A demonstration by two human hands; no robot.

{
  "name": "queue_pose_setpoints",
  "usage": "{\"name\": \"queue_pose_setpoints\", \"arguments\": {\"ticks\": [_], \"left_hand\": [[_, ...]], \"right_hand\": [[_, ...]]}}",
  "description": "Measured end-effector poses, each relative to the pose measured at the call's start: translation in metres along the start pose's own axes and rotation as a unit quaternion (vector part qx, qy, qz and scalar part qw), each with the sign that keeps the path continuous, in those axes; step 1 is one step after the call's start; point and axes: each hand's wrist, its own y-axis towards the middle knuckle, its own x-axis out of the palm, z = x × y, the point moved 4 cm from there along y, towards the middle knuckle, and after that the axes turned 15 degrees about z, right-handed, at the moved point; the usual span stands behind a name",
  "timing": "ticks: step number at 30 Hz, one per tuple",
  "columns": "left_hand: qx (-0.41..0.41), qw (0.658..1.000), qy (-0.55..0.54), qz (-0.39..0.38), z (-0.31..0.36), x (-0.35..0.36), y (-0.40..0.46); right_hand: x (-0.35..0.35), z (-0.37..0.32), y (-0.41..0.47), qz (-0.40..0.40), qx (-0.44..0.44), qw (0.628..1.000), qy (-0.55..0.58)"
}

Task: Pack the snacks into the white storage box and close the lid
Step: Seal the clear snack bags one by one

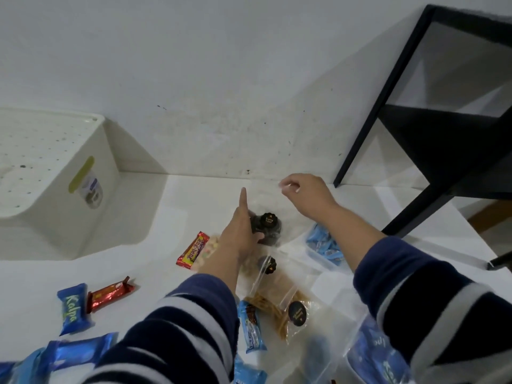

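My left hand grips a clear bag of dark snacks, forefinger pointing away from me. My right hand pinches what looks like the bag's top edge, though it blurs. The white storage box sits far left, lid on, well apart.

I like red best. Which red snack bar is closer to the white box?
The red-and-yellow bar, beside the left hand. The darker red bar lies farther from the white box.
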Motion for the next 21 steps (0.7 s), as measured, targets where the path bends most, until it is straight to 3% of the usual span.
{"name": "queue_pose_setpoints", "arguments": {"ticks": [7, 10, 21], "left_hand": [[0.058, 0.998, 0.018, 0.007, -0.002, 0.008, 0.007], [0.066, 0.998, -0.012, -0.013, -0.002, 0.013, 0.007], [0.078, 0.997, 0.027, 0.012, -0.003, 0.009, 0.010]], "right_hand": [[-0.013, 0.012, 0.020, -0.013, 0.010, 0.995, -0.093], [-0.012, 0.016, 0.028, -0.016, 0.055, 0.992, -0.110], [-0.013, 0.007, 0.020, 0.036, 0.046, 0.997, -0.048]]}}
